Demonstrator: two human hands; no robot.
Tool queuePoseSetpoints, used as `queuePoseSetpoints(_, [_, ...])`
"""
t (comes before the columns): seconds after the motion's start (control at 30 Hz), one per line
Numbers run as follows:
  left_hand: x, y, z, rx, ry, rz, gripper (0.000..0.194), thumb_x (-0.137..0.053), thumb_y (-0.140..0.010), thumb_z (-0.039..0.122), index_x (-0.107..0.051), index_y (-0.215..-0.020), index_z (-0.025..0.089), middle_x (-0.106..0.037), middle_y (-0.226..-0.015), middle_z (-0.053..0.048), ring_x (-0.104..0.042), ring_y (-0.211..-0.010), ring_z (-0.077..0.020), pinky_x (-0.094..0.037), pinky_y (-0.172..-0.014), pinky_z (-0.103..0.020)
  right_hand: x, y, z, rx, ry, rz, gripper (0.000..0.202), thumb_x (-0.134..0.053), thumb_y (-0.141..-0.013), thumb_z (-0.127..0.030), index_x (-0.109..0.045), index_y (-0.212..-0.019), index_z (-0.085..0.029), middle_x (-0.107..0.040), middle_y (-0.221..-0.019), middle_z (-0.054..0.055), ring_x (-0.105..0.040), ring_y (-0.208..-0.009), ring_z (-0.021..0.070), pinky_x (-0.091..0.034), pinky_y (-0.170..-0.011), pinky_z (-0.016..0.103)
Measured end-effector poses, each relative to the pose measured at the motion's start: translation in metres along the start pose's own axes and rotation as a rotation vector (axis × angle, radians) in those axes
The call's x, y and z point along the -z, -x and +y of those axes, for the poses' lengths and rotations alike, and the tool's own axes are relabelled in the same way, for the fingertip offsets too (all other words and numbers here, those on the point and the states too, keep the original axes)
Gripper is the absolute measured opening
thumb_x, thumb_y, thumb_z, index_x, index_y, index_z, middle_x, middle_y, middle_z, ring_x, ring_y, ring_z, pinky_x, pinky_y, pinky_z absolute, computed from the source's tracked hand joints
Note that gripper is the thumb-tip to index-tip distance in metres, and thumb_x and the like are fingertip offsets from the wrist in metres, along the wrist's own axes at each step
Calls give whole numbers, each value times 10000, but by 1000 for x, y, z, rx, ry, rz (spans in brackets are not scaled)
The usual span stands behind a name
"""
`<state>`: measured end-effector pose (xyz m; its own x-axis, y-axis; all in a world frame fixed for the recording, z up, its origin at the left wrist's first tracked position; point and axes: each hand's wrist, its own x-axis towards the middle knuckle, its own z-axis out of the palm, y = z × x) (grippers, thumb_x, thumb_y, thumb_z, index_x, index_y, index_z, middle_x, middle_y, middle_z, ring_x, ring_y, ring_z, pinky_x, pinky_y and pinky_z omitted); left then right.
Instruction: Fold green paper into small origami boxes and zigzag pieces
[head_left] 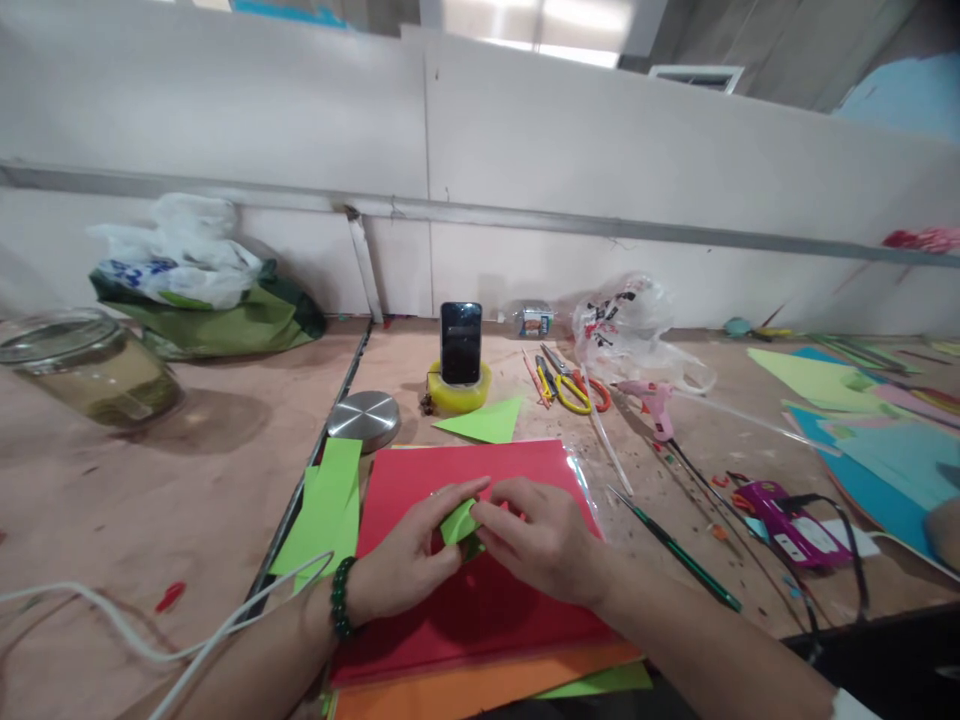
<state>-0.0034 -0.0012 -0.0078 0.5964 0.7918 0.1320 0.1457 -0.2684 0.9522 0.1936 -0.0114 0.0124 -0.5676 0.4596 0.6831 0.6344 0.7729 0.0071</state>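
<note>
Grip: green paper (457,522) is held by left hand (411,555), pinched by right hand (541,540) | red sheet (469,630) beneath | bends are best shaped lightly, edges steadied

Folded green paper (457,522), hand-held.
Small bright-green piece; lit upper face, darker part below; outline partly covered by fingers. Located at 6 o'clock in the view, above the red sheet (465,625). Left hand (405,562) grips from 8 o'clock; right hand (541,535) pinches the edge at 3 o'clock.
</note>
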Motion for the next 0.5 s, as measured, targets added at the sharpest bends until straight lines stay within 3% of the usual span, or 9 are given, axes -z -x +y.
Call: queuePoseSetpoints(0.5, [-6,-1,9,-13,-197,-22,616,-449,-706,78,-519,-1305,202,-602,-1295,-89,-559,-1144,-229,-412,-1029,-429,-10,4,-2,26,5,-25,213,-444,-874,-101,-565,-719,-184,-590,-715,21,-476,-632,149,-374,-569,264])
